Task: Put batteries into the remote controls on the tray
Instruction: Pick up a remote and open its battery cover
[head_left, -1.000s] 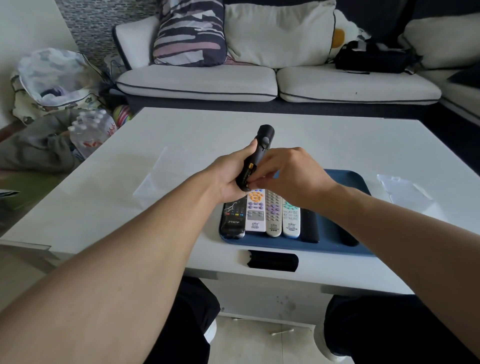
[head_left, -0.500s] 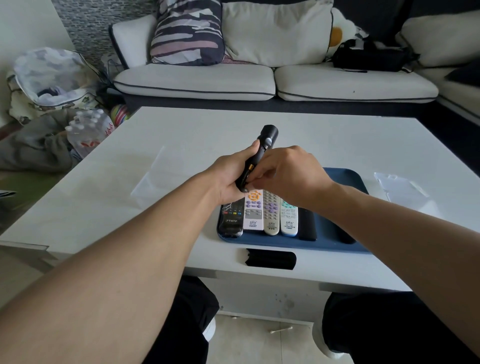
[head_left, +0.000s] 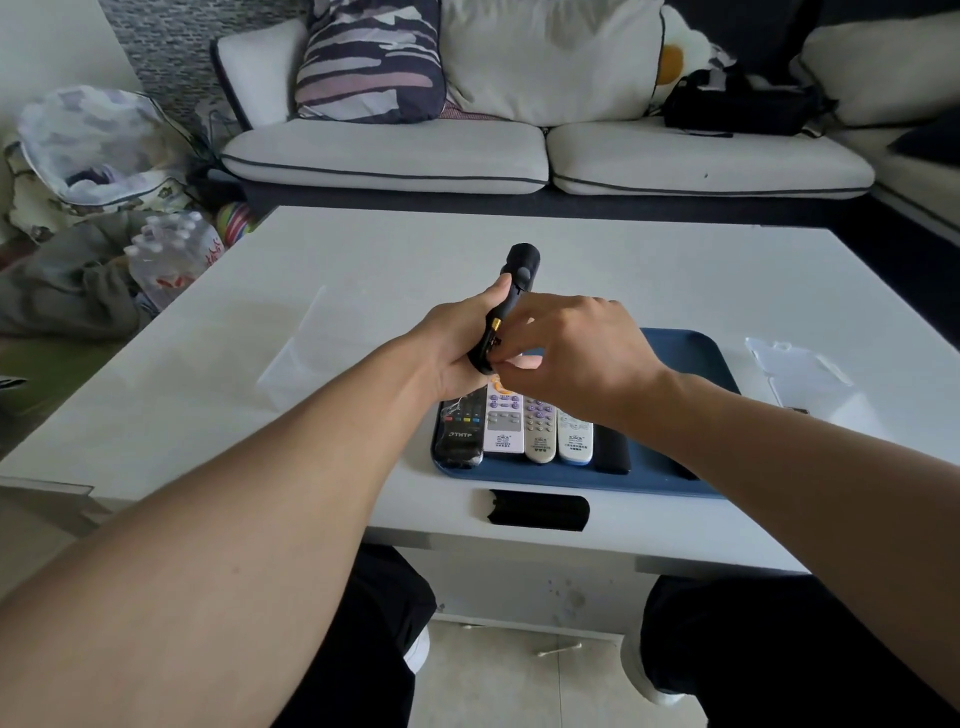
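Note:
My left hand (head_left: 457, 343) grips a slim black remote (head_left: 511, 296), held edge-on and tilted up over the blue tray (head_left: 691, 358). My right hand (head_left: 566, 358) has its fingertips pinched at the remote's lower end, where a small gold-tipped part shows; what they pinch is hidden. On the tray lie several remotes side by side: a black one (head_left: 460, 436), a white one with purple buttons (head_left: 504, 421), a beige one (head_left: 540, 431), a white one with a blue end (head_left: 574, 439) and a black one (head_left: 613, 449). A black battery cover (head_left: 532, 512) lies on the table in front of the tray.
The white table (head_left: 363, 260) carries clear plastic packaging (head_left: 800, 364) on the right and a clear sheet (head_left: 296, 353) on the left. A sofa (head_left: 545, 156) stands behind. Bags and a pack of water bottles (head_left: 171, 254) sit on the floor at left.
The remote has stayed in my left hand. My right hand's fingers have shifted slightly at its lower end, spreading a little.

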